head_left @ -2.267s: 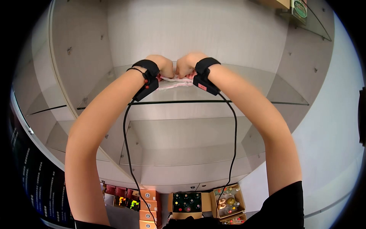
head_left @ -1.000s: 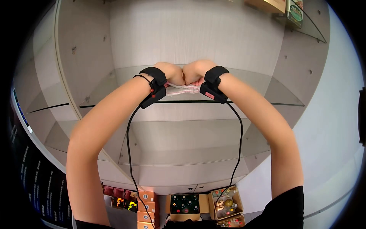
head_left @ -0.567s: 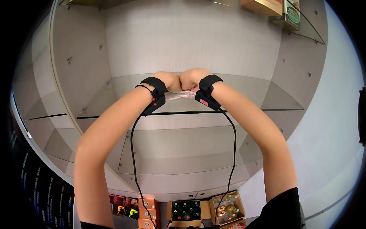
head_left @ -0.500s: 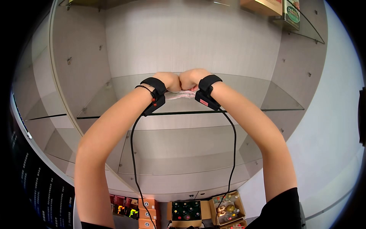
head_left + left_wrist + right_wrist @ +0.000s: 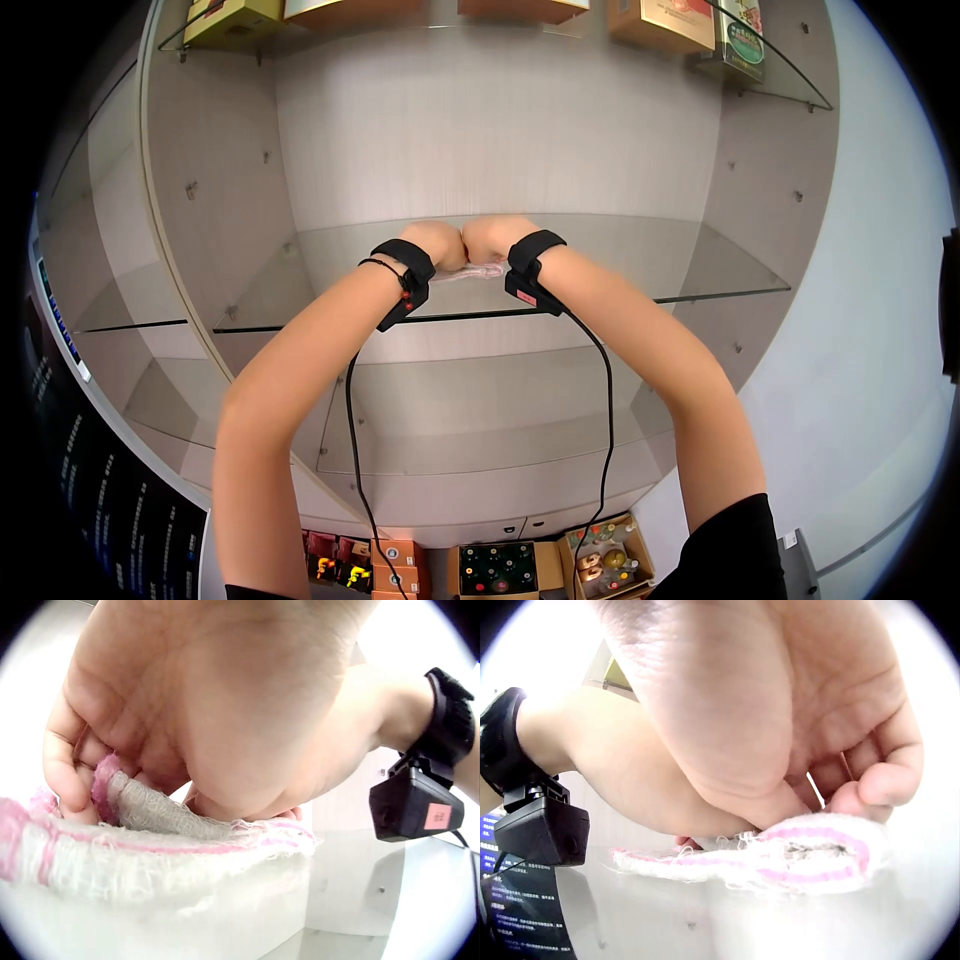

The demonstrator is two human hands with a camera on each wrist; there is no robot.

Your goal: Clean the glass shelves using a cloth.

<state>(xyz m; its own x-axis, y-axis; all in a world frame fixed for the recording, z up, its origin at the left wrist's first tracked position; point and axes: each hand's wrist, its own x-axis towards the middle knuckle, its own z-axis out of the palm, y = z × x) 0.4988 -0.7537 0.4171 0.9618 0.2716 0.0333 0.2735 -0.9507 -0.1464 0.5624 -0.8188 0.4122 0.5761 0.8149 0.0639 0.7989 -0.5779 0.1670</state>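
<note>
A folded white cleaning cloth with pink stripes and frayed edges point(image 5: 480, 272) lies on the glass shelf point(image 5: 640, 250), near its front edge. My left hand point(image 5: 437, 245) and right hand point(image 5: 492, 238) are side by side over it, wrists bent. In the left wrist view, the left fingers curl around the cloth point(image 5: 165, 859), and a pink-edged fold sticks up beside the fingertips. Seen from the right wrist, the thumb and curled fingers of the right hand point(image 5: 780, 712) grip the cloth's thick folded end point(image 5: 817, 876). From the head, the backs of both hands hide most fingers.
Boxes, including a gold one point(image 5: 660, 25) and a green one point(image 5: 738, 50), stand on the shelf above. Below are orange boxes point(image 5: 398, 553) and cartons of bottles point(image 5: 498, 568). A black cable point(image 5: 352, 430) hangs from each wrist camera. Cabinet side walls point(image 5: 205, 150) flank the shelf.
The head view has tilted upward, bringing more boxes on the upper shelf into sight. Both hands stay together on the cloth, lower in the picture than before.
</note>
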